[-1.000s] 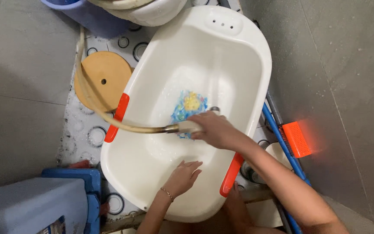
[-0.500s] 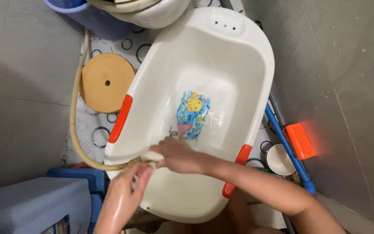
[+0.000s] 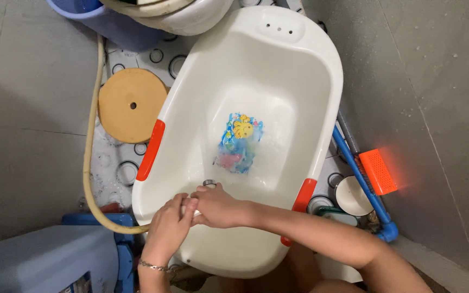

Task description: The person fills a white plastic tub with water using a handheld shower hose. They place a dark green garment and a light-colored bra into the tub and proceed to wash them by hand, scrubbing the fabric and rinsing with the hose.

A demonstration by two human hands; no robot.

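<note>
A white plastic baby tub with orange-red side grips lies on the floor, with a colourful sticker on its wet bottom. Both my hands meet over the tub's near end. My right hand is closed around the end of a beige hose, whose small metal tip pokes out above the fingers. My left hand, with a bracelet at the wrist, is wrapped around the same hose end just left of the right hand. The hose loops around the tub's left side and over its rim.
A round orange-tan lid lies left of the tub on a ring-patterned mat. A blue bucket and a white basin stand at the top. A blue container sits lower left. A blue pipe, an orange box and a white cup stand right.
My right hand has drawn the hose end back from the tub's middle to its near end. My left hand has come up and closed on the hose beside it.
</note>
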